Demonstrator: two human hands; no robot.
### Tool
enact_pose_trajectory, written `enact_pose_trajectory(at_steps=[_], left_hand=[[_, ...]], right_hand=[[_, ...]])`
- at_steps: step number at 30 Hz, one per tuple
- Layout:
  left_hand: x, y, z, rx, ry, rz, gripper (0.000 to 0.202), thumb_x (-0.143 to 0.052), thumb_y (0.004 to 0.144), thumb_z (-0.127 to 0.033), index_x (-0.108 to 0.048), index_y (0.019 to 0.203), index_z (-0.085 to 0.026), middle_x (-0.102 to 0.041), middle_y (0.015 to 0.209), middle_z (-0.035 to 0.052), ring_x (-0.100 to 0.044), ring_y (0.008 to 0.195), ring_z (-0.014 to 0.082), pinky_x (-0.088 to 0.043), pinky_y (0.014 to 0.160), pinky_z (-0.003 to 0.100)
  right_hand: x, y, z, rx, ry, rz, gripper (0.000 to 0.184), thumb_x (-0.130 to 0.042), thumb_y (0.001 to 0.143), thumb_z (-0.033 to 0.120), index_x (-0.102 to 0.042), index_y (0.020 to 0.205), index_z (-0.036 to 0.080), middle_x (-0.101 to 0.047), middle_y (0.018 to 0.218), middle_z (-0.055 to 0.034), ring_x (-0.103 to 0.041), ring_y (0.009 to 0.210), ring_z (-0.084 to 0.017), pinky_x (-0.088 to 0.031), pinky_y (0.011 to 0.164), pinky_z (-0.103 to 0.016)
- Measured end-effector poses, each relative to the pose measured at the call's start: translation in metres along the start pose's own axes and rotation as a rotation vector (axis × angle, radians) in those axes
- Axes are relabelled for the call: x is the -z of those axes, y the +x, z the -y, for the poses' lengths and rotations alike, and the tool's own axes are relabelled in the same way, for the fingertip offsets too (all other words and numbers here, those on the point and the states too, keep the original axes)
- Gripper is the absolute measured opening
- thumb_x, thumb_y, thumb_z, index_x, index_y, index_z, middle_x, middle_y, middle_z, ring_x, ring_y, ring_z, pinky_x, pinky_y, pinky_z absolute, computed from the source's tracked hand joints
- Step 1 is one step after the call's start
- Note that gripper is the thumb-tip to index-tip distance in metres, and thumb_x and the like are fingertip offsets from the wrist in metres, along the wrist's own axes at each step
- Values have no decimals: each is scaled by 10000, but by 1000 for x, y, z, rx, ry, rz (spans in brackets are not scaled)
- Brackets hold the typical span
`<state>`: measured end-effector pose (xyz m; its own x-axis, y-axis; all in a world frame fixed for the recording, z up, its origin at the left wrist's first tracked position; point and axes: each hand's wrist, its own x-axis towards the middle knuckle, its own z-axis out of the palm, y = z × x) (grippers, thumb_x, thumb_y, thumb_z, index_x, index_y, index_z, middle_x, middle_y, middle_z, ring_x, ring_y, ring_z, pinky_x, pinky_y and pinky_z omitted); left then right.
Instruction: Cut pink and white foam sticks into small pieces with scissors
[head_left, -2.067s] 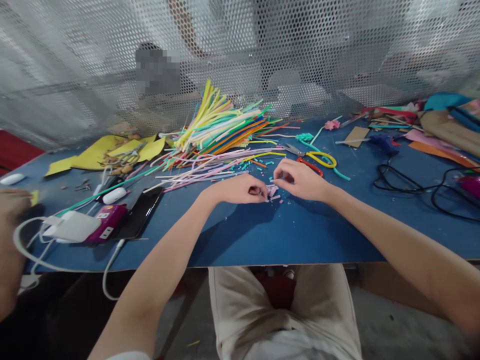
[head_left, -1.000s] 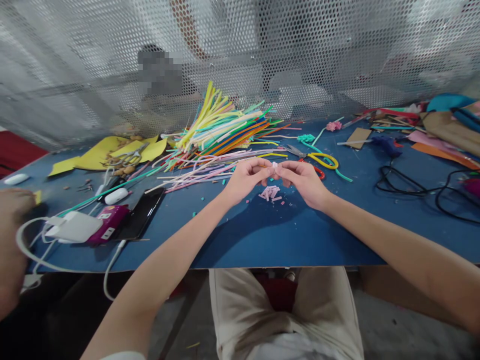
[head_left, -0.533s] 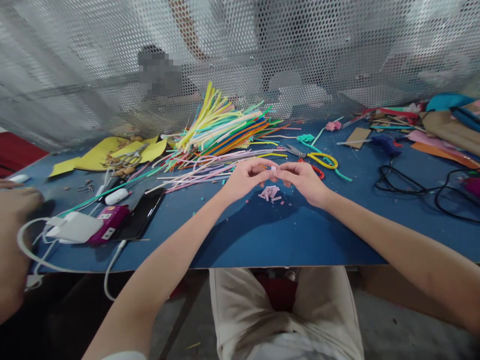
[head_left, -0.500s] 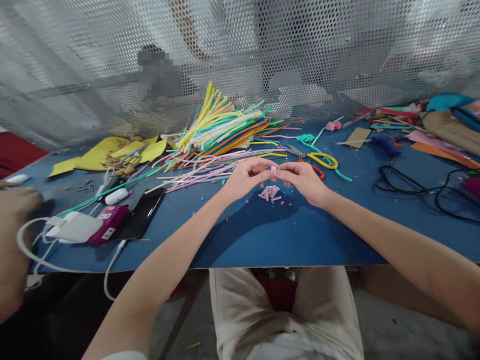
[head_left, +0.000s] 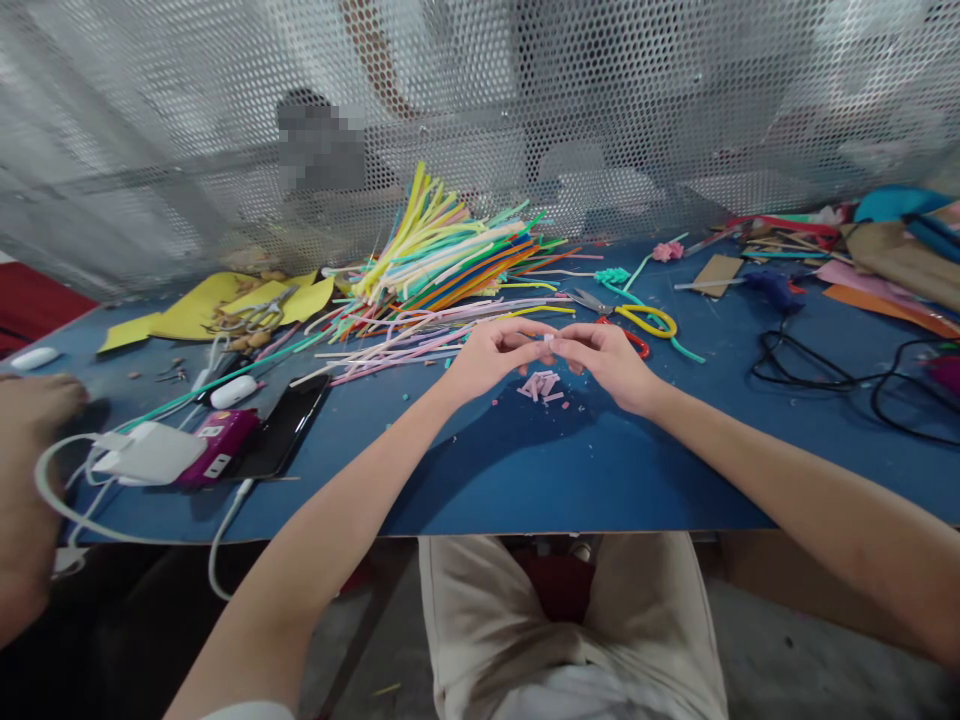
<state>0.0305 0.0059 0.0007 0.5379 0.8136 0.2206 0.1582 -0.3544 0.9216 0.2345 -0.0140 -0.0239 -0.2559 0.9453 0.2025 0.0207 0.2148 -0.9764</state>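
My left hand (head_left: pixel 501 354) and my right hand (head_left: pixel 601 358) meet above the blue table, thumbs and fingers pinched together. Between the fingertips is a small pale lilac piece (head_left: pixel 548 342), mostly hidden, gripped from both sides. Right below lies a little heap of short cut lilac pieces (head_left: pixel 541 386). Behind the right hand rest scissors (head_left: pixel 651 322) with a yellow and a red handle loop, partly covered by that hand. Past the left hand, loose pink and lilac strands (head_left: pixel 405 345), like pipe cleaners, spread across the table.
A large bundle of coloured strands (head_left: pixel 450 255) stands against the perforated metal screen (head_left: pixel 480 120). To the left are a phone (head_left: pixel 289 430), a white charger (head_left: pixel 159 452), cables and another person's hand (head_left: pixel 41 405). A black cable (head_left: pixel 810 375) coils on the right.
Both hands stay in nearly the same place, still pinching the small piece. At the far left, the other person's hand has shifted slightly, showing more of a white mouse-like object.
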Motion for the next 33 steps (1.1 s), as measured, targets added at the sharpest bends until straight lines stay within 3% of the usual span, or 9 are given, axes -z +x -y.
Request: enact_pose_trajectory(at_steps=[8, 12, 15, 18, 23, 27, 33], left_hand=[[0, -1, 1, 17, 42, 17, 438, -712, 865, -460, -688, 1195, -174, -771, 825, 73, -649, 654, 131, -454, 574, 235], [4, -1, -1, 13, 106, 26, 458, -696, 873, -441, -652, 1226, -153, -770, 831, 79, -685, 725, 153, -488, 654, 253], [11, 0, -2, -33, 274, 38, 340, -684, 875, -418, -714, 1099, -163, -763, 832, 65, -672, 720, 152, -482, 673, 260], [19, 2, 2, -166, 518, 64, 210, -677, 878, -367, -762, 970, -199, -762, 870, 45, -648, 735, 149, -460, 718, 271], [27, 5, 13, -262, 794, 275, 176, -641, 916, -367, -784, 928, -266, -757, 883, 22, -627, 840, 181, -413, 794, 299], [29, 3, 14, -244, 809, 312, 220, -593, 941, -383, -759, 936, -239, -745, 878, 32, -636, 807, 171, -412, 773, 294], [30, 0, 11, -157, 780, 308, 210, -622, 888, -374, -694, 992, -207, -686, 755, 5, -583, 656, 133, -394, 659, 261]], right_hand=[[-1, -2, 7, 35, -14, 2, 257, -697, 836, 451, -706, 834, 195, -686, 773, -14, -496, 621, -120, -386, 604, -295], [0, -1, 5, 47, -59, 20, 221, -688, 823, 417, -680, 814, 197, -666, 766, -8, -496, 622, -122, -385, 599, -297], [3, 2, 0, 75, -49, -53, 157, -671, 807, 354, -632, 778, 205, -600, 702, 15, -464, 603, -120, -365, 584, -297], [9, 7, -4, 97, -61, -127, 98, -633, 795, 286, -587, 748, 214, -520, 620, 36, -422, 573, -120, -337, 568, -302], [21, 14, -7, 93, -217, -199, 88, -627, 781, 281, -589, 746, 210, -540, 638, 24, -428, 573, -125, -340, 568, -309], [32, 19, -8, 103, -361, -239, 88, -635, 771, 281, -609, 733, 206, -605, 709, -2, -482, 608, -138, -369, 596, -319], [53, 30, -15, 86, -328, -314, 68, -634, 772, 258, -589, 743, 216, -634, 683, -11, -515, 555, -137, -405, 557, -322]])
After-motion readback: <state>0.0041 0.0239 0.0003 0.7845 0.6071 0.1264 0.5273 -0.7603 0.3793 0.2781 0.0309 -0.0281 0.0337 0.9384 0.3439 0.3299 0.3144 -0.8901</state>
